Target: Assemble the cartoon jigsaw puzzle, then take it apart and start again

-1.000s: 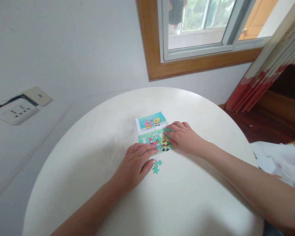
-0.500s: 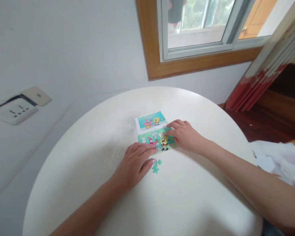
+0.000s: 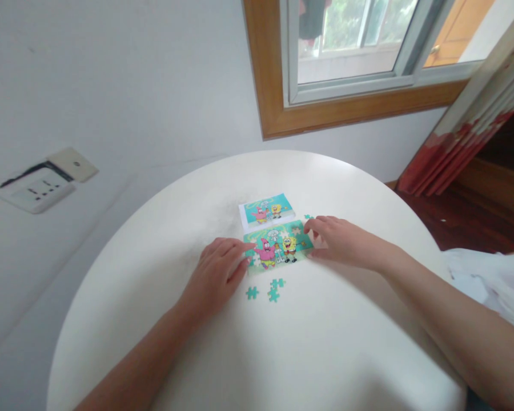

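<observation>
From the lower left corner of the frame, the person's left forearm (image 3: 141, 348) slants up across the white round table (image 3: 346, 342), and the right forearm (image 3: 445, 308) slants in from the lower right. Just below the middle of the frame, a loose teal piece (image 3: 252, 293) lies on its own, with a small cluster of pieces (image 3: 274, 294) close to its right. Above and left of these, the left hand (image 3: 220, 268) is laid palm down, its index finger stretched straight over the left edge of the jigsaw puzzle (image 3: 277, 246) and its thumb set apart below, clasping nothing that I can see. To the right of centre, the right hand (image 3: 338, 240) arches at the puzzle's right edge, wrist low, fingers bent at the knuckles, with a clear gap between index finger and thumb; whether anything sits beneath the bent fingers I can't tell. The puzzle itself lies flat between the hands, at about the centre of the frame, its cartoon figures showing and a few pale patches among the pieces. Another teal piece (image 3: 308, 217) rests just beyond the right fingertips. Past the puzzle's far edge is a matching picture card (image 3: 268, 209), and at the upper right a wood-framed window (image 3: 351, 40).
</observation>
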`<state>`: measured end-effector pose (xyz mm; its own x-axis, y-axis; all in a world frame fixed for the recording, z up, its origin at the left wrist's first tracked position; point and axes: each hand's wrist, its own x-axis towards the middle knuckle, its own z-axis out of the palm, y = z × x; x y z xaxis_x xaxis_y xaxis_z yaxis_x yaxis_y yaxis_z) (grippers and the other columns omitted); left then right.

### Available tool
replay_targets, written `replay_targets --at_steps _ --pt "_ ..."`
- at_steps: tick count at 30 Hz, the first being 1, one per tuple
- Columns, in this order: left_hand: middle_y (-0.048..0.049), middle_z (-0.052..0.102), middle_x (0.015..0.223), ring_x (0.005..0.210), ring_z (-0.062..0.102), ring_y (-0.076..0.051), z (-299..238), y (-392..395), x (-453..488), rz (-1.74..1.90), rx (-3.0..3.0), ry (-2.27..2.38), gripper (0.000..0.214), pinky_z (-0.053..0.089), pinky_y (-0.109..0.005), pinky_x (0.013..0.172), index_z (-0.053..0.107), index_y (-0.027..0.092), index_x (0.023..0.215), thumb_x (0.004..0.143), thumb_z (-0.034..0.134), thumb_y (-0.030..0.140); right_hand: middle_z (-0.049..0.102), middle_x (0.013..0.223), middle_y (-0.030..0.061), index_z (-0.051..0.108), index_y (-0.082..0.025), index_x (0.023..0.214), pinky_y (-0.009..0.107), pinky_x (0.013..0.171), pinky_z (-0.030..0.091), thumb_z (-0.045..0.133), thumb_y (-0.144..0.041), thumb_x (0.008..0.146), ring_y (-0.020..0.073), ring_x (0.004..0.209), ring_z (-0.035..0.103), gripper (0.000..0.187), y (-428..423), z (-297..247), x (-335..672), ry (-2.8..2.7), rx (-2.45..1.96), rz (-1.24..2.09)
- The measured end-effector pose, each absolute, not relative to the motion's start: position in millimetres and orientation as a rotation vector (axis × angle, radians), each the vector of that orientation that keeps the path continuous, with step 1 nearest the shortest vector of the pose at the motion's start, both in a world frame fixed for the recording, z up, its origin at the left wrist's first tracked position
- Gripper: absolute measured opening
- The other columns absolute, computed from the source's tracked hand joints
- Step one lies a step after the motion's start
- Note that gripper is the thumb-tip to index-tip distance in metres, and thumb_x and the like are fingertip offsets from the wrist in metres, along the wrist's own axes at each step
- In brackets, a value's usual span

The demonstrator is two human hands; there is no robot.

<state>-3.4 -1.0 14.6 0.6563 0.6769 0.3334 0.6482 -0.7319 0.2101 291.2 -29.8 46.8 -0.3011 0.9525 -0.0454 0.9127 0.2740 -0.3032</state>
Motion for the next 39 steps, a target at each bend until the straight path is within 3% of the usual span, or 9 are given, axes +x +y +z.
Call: replay_targets --at_steps 7,13,32,35,39 --pt "-0.0031 0.065 0.087 0.087 0.06 -0.023 16.2 4.5 -11.8 0.542 2.619 1.367 0.027 0.046 -0.04 0.083 0.056 0.022 0.115 0.091 0.044 0.024 0.062 0.112 0.0128 0.058 -0.018 0.111 0.038 0.09 0.047 0.072 -0.023 0.074 0.0271 0.104 0.059 0.04 -32.6 45.8 293.4 -2.412 -1.708 0.466" --pt "-0.0022 0.065 0.091 0.089 0.06 -0.021 15.5 -0.4 -7.2 0.549 2.609 1.296 0.027 0.045 -0.039 0.086 0.054 0.022 0.115 0.09 0.044 0.02 0.062 0.108 0.0128 0.058 -0.016 0.11 0.035 0.088 0.048 0.067 -0.015 0.077 0.0257 0.103 0.059 0.034 -31.1 43.0 290.2 -2.4 -1.681 0.494" --pt "-0.0048 0.065 0.093 0.09 0.06 -0.022 13.0 0.2 -7.4 0.593 2.648 1.229 0.025 0.046 -0.04 0.086 0.058 0.019 0.111 0.091 0.044 0.022 0.06 0.106 0.0118 0.061 -0.016 0.109 0.036 0.089 0.046 0.066 -0.013 0.077 0.0256 0.101 0.057 0.033 -28.6 40.2 291.1 -2.4 -1.613 0.417" --pt "-0.006 0.064 0.095 0.094 0.058 -0.023 15.8 -1.3 -7.2 0.595 2.692 1.191 0.024 0.046 -0.04 0.087 0.06 0.019 0.109 0.092 0.044 0.023 0.059 0.103 0.0104 0.066 -0.019 0.106 0.038 0.09 0.044 0.067 -0.013 0.076 0.0248 0.1 0.056 0.03 -32.9 44.7 281.8 -2.439 -1.466 0.343" --pt "-0.0052 0.063 0.096 0.096 0.056 -0.022 20.7 -6.1 -4.3 0.532 2.772 1.083 0.022 0.045 -0.038 0.088 0.063 0.021 0.106 0.092 0.046 0.021 0.061 0.099 0.0074 0.07 -0.021 0.101 0.034 0.091 0.042 0.064 -0.016 0.084 0.0201 0.098 0.056 0.019 -42.2 42.5 262.6 -2.585 -1.064 0.479"
